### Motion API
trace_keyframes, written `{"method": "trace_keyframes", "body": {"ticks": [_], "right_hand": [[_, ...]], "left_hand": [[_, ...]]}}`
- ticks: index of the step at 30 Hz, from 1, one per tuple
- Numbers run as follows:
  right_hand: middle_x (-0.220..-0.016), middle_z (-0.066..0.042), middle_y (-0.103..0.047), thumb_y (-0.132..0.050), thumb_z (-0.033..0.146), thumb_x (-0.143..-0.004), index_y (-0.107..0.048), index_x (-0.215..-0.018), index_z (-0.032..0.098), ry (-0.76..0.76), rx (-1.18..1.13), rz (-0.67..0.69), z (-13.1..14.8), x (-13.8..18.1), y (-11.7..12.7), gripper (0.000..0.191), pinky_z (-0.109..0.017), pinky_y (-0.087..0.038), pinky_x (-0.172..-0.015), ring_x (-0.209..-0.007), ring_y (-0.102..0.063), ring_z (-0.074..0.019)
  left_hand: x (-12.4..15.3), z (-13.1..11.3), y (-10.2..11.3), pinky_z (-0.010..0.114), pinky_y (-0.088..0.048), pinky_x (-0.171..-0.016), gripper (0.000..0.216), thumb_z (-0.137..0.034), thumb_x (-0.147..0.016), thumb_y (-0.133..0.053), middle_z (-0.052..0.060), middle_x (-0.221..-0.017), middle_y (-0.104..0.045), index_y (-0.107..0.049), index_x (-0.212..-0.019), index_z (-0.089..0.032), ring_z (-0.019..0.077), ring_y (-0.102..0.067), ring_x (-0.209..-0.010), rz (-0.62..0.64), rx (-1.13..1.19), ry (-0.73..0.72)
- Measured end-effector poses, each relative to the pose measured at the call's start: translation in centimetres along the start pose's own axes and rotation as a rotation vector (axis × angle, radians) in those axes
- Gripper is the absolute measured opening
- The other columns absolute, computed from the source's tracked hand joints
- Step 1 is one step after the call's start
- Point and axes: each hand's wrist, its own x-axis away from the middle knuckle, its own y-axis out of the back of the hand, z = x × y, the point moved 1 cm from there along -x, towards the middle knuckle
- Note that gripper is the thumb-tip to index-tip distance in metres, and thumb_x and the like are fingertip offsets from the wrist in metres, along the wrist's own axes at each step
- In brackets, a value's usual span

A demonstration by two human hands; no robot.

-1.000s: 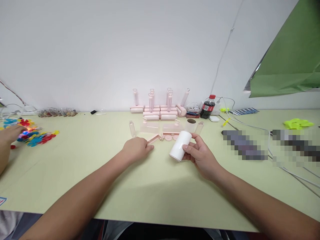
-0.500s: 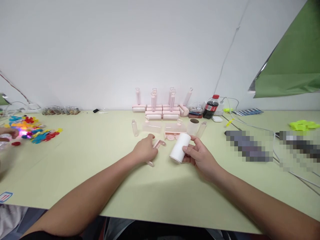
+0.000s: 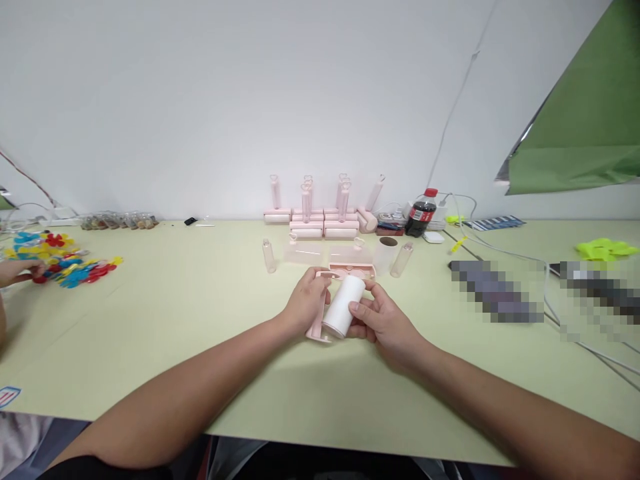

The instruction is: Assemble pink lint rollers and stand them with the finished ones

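My left hand (image 3: 307,301) is closed on a pink lint roller frame (image 3: 316,328), whose ends stick out above and below the fingers. In my right hand (image 3: 380,321) is a white lint roll (image 3: 345,307), tilted, gripped by thumb and fingers. The roll lies alongside the frame's open side; whether they touch I cannot tell. Just beyond my hands is a pink open case part (image 3: 367,269). Behind it lie two clear pink covers (image 3: 304,252) with heart-shaped loops. Clear pink handles (image 3: 269,257) stand to either side, and another roll (image 3: 385,256) stands upright on the right.
Several assembled pink lint rollers (image 3: 307,232) stand by the wall. A cola bottle (image 3: 421,213), cables (image 3: 500,245) and a blurred dark object (image 3: 495,290) are on the right. At far left, another person's hand (image 3: 23,272) touches colourful plastic pieces (image 3: 90,270).
My left hand has lifted and turned the frame upright, moving right. My right hand has brought the roll left beside it. The other person's hand has moved right, onto the colourful pieces.
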Motion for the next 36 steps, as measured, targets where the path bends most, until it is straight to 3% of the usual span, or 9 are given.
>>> {"method": "trace_keyframes", "body": {"ticks": [3,12,15,17,20,22,27,30,36], "right_hand": [[-0.103,-0.004,-0.071,-0.076,0.037,-0.078,-0.039,-0.119,0.027,0.016,0.014,0.042,-0.3,0.1,-0.1,0.056,-0.039,-0.059,-0.074,-0.085,-0.071,-0.0214],[-0.106,-0.005,-0.069,-0.074,0.035,-0.08,-0.037,-0.122,0.029,0.049,0.058,0.099,-0.2,0.4,-0.2,0.056,-0.037,-0.057,-0.073,-0.085,-0.069,-0.0207],[-0.108,-0.004,-0.067,-0.074,0.035,-0.08,-0.037,-0.123,0.031,0.104,0.079,0.111,0.0,0.5,-0.2,0.057,-0.037,-0.056,-0.075,-0.086,-0.067,-0.0196],[-0.112,-0.004,-0.065,-0.066,0.042,-0.086,-0.041,-0.123,0.032,0.126,0.05,0.117,0.1,0.6,-0.1,0.045,-0.038,-0.055,-0.078,-0.091,-0.066,-0.0197],[-0.119,-0.004,-0.063,-0.049,0.049,-0.095,-0.048,-0.122,0.031,0.126,-0.053,0.13,0.3,0.9,-0.2,0.033,-0.04,-0.051,-0.089,-0.105,-0.062,-0.0204],[-0.123,-0.004,-0.061,-0.048,0.046,-0.096,-0.05,-0.125,0.031,0.119,-0.113,0.158,0.5,1.2,-0.3,0.032,-0.04,-0.046,-0.097,-0.112,-0.058,-0.0206],[-0.126,-0.009,-0.059,-0.048,0.056,-0.091,-0.055,-0.125,0.027,0.019,-0.208,0.397,0.5,2.0,-1.3,0.046,-0.047,-0.041,-0.1,-0.12,-0.053,-0.0262],[-0.121,-0.01,-0.061,-0.041,0.07,-0.087,-0.056,-0.124,0.026,-0.066,-0.231,0.46,0.4,2.3,-1.6,0.059,-0.049,-0.043,-0.097,-0.117,-0.055,-0.0281],[-0.108,-0.011,-0.065,-0.047,0.065,-0.084,-0.061,-0.112,0.023,-0.059,-0.147,0.337,0.2,2.3,-1.4,0.053,-0.046,-0.048,-0.087,-0.104,-0.061,-0.0285]], "left_hand": [[0.8,-0.7,-0.4,0.023,-0.039,-0.045,0.02,-0.039,-0.085,-0.045,-0.004,-0.056,-0.048,-0.055,-0.094,-0.023,0.0139,-0.046,-0.05,-0.045,0.005,0.015],[0.8,0.1,-0.7,0.021,-0.038,-0.043,0.018,-0.038,-0.092,-0.04,-0.006,-0.062,-0.044,-0.049,-0.1,-0.025,0.0117,-0.044,-0.049,-0.048,-0.021,-0.044],[1.0,0.8,-0.6,0.021,-0.041,-0.047,0.025,-0.046,-0.093,-0.043,-0.005,-0.071,-0.05,-0.044,-0.108,-0.025,0.0111,-0.048,-0.053,0.034,0.023,-0.189],[1.6,1.1,-0.5,0.023,-0.045,-0.053,0.032,-0.05,-0.093,-0.044,-0.002,-0.079,-0.055,-0.042,-0.113,-0.025,0.0119,-0.052,-0.06,0.085,-0.013,-0.321],[2.3,1.6,-0.3,0.027,-0.048,-0.064,0.037,-0.05,-0.093,-0.046,0.003,-0.092,-0.059,-0.042,-0.118,-0.024,0.0146,-0.057,-0.073,0.069,-0.204,-0.577],[2.5,1.8,-0.1,0.03,-0.048,-0.069,0.038,-0.047,-0.092,-0.05,0.006,-0.099,-0.059,-0.041,-0.121,-0.023,0.0163,-0.057,-0.079,0.04,-0.305,-0.79],[2.4,1.3,0.0,0.037,-0.048,-0.079,0.037,-0.042,-0.09,-0.055,0.006,-0.098,-0.057,-0.043,-0.119,-0.024,0.0191,-0.054,-0.087,-0.011,-0.391,-1.288],[2.7,0.7,-0.2,0.04,-0.049,-0.083,0.034,-0.042,-0.091,-0.053,0.007,-0.098,-0.058,-0.043,-0.118,-0.024,0.0208,-0.055,-0.092,-0.008,-0.417,-1.357],[3.4,0.2,-0.3,0.042,-0.051,-0.089,0.029,-0.035,-0.093,-0.05,0.013,-0.119,-0.059,-0.04,-0.118,-0.025,0.0231,-0.059,-0.111,0.142,-0.395,-1.384]]}}
